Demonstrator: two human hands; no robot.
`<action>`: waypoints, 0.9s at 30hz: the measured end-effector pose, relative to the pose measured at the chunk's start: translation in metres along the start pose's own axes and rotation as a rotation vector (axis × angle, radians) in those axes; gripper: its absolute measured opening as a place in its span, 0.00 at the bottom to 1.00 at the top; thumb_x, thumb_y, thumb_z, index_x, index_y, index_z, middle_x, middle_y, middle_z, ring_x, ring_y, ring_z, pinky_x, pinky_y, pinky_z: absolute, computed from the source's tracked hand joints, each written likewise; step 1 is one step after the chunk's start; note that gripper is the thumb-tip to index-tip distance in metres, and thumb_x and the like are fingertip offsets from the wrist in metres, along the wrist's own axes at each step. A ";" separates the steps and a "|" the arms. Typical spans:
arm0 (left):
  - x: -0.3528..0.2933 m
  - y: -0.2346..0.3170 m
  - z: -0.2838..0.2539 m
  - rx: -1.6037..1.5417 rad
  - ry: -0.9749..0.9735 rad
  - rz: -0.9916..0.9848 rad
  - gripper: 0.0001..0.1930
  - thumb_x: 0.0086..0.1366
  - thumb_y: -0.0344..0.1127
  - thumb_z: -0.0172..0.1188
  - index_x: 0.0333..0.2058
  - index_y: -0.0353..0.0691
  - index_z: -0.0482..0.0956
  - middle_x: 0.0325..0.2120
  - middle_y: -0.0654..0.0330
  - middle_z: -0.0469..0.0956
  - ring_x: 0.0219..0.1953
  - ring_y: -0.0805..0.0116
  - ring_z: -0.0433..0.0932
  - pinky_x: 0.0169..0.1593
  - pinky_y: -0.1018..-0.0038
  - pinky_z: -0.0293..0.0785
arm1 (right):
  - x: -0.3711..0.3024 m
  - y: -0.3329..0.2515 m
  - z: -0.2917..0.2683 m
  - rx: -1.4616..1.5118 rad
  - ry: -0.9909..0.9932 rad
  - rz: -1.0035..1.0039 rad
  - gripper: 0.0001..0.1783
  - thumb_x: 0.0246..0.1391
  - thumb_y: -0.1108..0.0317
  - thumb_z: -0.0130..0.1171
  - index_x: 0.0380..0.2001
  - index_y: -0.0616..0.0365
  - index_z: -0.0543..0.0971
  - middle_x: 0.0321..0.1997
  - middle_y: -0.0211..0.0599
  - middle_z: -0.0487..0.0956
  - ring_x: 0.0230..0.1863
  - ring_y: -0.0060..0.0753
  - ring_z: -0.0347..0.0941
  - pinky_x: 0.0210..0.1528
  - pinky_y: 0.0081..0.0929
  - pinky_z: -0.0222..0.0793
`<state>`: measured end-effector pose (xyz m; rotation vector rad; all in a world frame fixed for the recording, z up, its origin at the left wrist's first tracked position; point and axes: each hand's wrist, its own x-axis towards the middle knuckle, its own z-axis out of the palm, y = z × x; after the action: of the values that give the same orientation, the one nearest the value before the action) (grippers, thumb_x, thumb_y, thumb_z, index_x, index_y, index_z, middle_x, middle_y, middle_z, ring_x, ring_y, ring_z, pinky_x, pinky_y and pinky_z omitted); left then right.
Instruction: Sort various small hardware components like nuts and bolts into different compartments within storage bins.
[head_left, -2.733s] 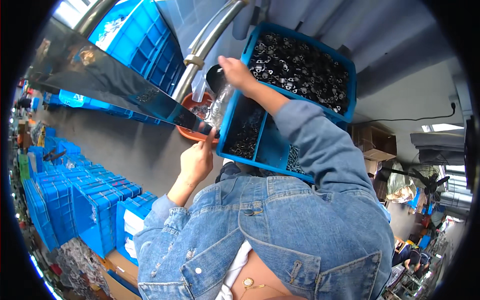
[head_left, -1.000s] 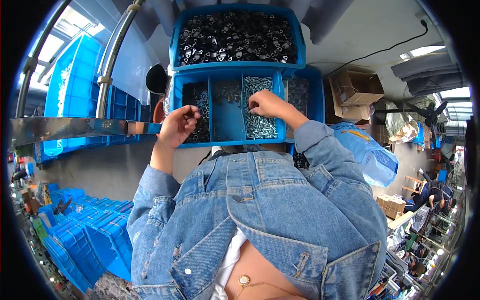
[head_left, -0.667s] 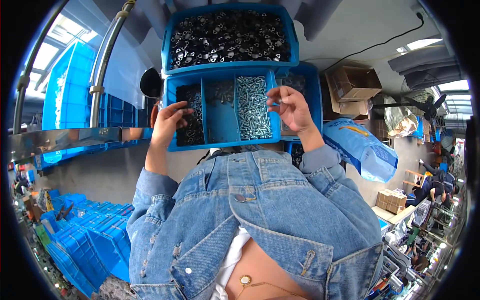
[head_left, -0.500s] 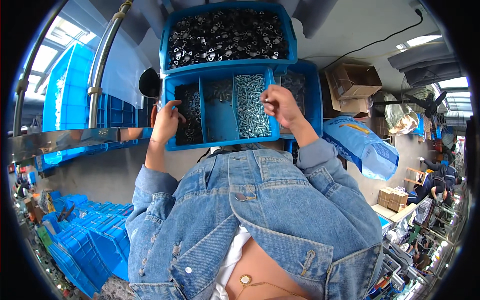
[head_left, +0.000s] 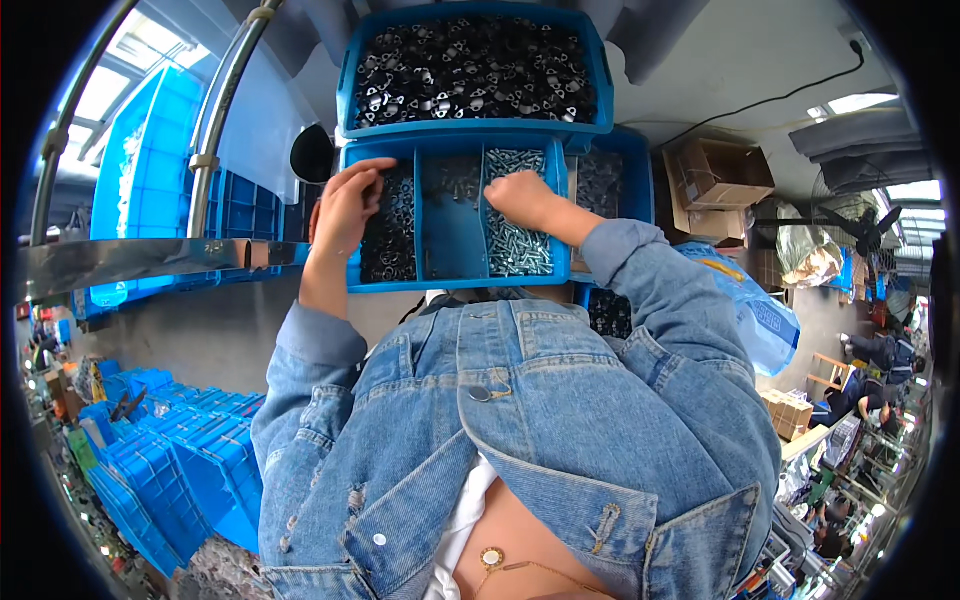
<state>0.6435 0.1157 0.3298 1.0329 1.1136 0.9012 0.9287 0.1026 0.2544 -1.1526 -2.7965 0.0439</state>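
My left hand is raised over the left wall of a blue divided bin. Its index finger points right and the others bend loosely apart; nothing shows between them. Small dark ring-like parts fill the compartment beside it. Farther right, my right hand is closed over the compartment of silvery screws, close to the divider. Its fingertips are turned away, so whatever they may hold is hidden. In the middle compartment a few small metal parts lie toward the far end.
Behind stands a blue bin heaped with black, clip-like parts. Another blue bin, cardboard boxes and a blue-white sack are at the right. On the left are a metal rail and stacked blue crates.
My right hand has moved left across the screws to the divider, its fingers now turned from view. My left hand has lifted, and its index finger has straightened. The view has shifted slightly.
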 end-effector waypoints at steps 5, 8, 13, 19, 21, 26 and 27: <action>0.026 -0.009 0.058 1.261 -0.005 0.279 0.10 0.55 0.33 0.53 0.31 0.35 0.81 0.34 0.52 0.79 0.38 0.58 0.78 0.40 0.68 0.74 | 0.009 0.004 -0.009 -0.100 -0.101 -0.112 0.02 0.38 0.71 0.56 0.18 0.56 0.76 0.21 0.40 0.79 0.25 0.40 0.79 0.24 0.36 0.73; 0.037 -0.032 0.081 1.687 0.001 0.398 0.09 0.54 0.33 0.54 0.28 0.41 0.83 0.34 0.55 0.78 0.40 0.61 0.77 0.39 0.66 0.73 | 0.014 0.000 -0.018 -0.119 -0.196 -0.091 0.02 0.37 0.70 0.56 0.19 0.55 0.77 0.21 0.38 0.79 0.25 0.39 0.79 0.24 0.36 0.73; 0.052 -0.069 0.090 2.115 -0.209 0.398 0.10 0.57 0.35 0.51 0.28 0.49 0.83 0.32 0.62 0.78 0.41 0.66 0.74 0.39 0.72 0.64 | 0.004 -0.001 -0.020 0.103 -0.141 0.221 0.06 0.40 0.66 0.55 0.22 0.57 0.76 0.22 0.45 0.79 0.26 0.44 0.78 0.25 0.39 0.72; 0.048 -0.069 0.076 1.994 -0.127 0.478 0.06 0.53 0.36 0.56 0.27 0.45 0.81 0.31 0.60 0.78 0.38 0.65 0.76 0.37 0.71 0.69 | 0.004 0.046 -0.083 2.046 0.142 0.926 0.07 0.48 0.65 0.49 0.23 0.54 0.72 0.20 0.32 0.69 0.18 0.25 0.60 0.17 0.23 0.55; 0.045 -0.062 0.077 1.953 -0.079 0.524 0.06 0.52 0.37 0.58 0.27 0.45 0.80 0.31 0.60 0.78 0.37 0.65 0.77 0.36 0.70 0.70 | 0.016 0.068 -0.096 2.116 0.329 0.845 0.08 0.50 0.65 0.48 0.22 0.54 0.72 0.21 0.33 0.71 0.20 0.25 0.63 0.18 0.22 0.57; 0.028 -0.024 0.076 1.354 -0.167 0.251 0.11 0.48 0.40 0.60 0.29 0.41 0.79 0.26 0.57 0.78 0.32 0.58 0.78 0.35 0.66 0.74 | 0.073 0.125 -0.070 0.658 0.456 0.666 0.12 0.50 0.64 0.54 0.34 0.60 0.78 0.31 0.44 0.79 0.33 0.39 0.76 0.35 0.36 0.71; 0.023 -0.015 0.072 1.356 -0.154 0.241 0.11 0.48 0.40 0.60 0.29 0.41 0.79 0.26 0.57 0.78 0.32 0.58 0.78 0.35 0.66 0.74 | 0.080 0.124 -0.068 0.665 0.451 0.653 0.12 0.50 0.64 0.54 0.34 0.60 0.78 0.31 0.44 0.79 0.33 0.39 0.76 0.35 0.36 0.71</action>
<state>0.7195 0.1192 0.3177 2.3143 1.4725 0.1046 0.9678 0.2457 0.3205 -1.5508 -1.7117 0.6226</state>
